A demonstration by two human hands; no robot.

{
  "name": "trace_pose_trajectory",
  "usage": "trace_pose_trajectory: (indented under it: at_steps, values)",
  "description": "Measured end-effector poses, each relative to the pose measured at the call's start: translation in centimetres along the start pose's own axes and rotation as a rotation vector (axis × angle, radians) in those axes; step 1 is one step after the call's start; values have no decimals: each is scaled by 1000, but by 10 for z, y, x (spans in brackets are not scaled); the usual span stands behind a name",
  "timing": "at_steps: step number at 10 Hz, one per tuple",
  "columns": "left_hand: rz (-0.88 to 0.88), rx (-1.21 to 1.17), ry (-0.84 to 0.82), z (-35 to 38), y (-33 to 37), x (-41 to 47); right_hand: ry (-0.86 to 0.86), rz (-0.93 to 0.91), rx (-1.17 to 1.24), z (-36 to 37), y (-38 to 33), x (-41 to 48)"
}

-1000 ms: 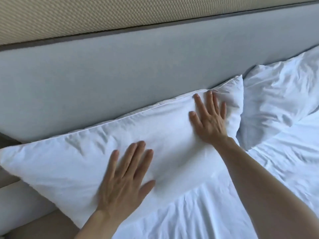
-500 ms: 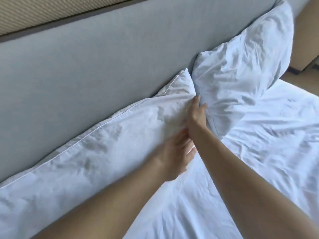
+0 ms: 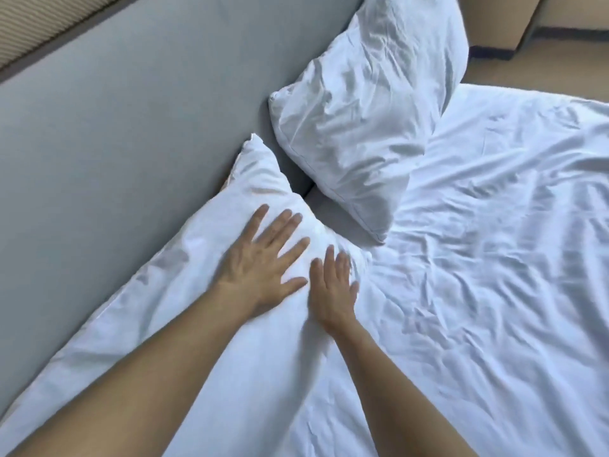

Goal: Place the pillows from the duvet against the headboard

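Against the grey padded fabric headboard (image 3: 138,120), above the rumpled white duvet (image 3: 494,275), the near white cotton pillow (image 3: 204,291) is leaning while the left hand (image 3: 260,258) and right hand (image 3: 333,288), flat, splayed, gripping nothing, are pressing it; even, outward smoothing should seat it squarely.

Bedroom, and it reads more like a hotel room than a home. I'm leaning over a bed with a wide grey upholstered headboard (image 3: 138,103) that runs the full width of the view. Above it sits a beige textured wall panel (image 3: 43,24) with a dark trim strip between. All linen is plain white: a rumpled duvet (image 3: 494,258) and two pillows (image 3: 362,103) propped against the headboard, no pattern or colour anywhere. Past the far corner of the bed I see tan flooring (image 3: 527,70) and the base of beige cabinetry with a dark plinth (image 3: 491,54). Neutral matched finishes throughout, no personal items in view.
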State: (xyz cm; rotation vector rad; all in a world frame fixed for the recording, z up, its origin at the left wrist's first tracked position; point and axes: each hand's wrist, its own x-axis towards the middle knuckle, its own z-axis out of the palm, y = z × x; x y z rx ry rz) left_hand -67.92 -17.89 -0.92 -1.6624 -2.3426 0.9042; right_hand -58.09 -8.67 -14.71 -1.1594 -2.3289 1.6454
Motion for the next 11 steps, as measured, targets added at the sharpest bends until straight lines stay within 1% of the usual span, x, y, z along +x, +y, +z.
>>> trace_pose_trajectory:
  at_steps: [1, 2, 3, 4, 5, 6, 7, 8, 9, 10, 11]
  values:
    - [-208, 121, -83, 11, -39, -1, 63, 265, -49, 2, 51, -9]
    - [-280, 134, -64, -4, -39, 3, 161, 176, 5, 7, 50, -31]
    - [-140, -111, 114, -10, -1, -17, 213, -17, 260, 22, 19, -70]
    - [11, -166, 161, 6, 36, -73, 150, -202, 166, 56, 8, -105]
    - [33, -123, 89, 24, 38, -138, 115, -165, 75, 97, 18, -134]
    - [-61, -113, 72, 31, 20, -195, 49, 8, 255, 110, 2, -177]
    - [-170, -167, 57, 27, 9, -249, 11, 114, 343, 118, -18, -223]
    - [-272, -191, 34, 32, 6, -311, -49, 177, 300, 129, -26, -272]
    - [-395, -223, -24, 35, 13, -383, -239, 145, 148, 128, -26, -320]
    - [-505, -269, -41, 22, 34, -452, -301, 83, -21, 114, -28, -366]
    - [-633, -328, -32, -12, 68, -507, -205, -55, -217, 77, -30, -414]
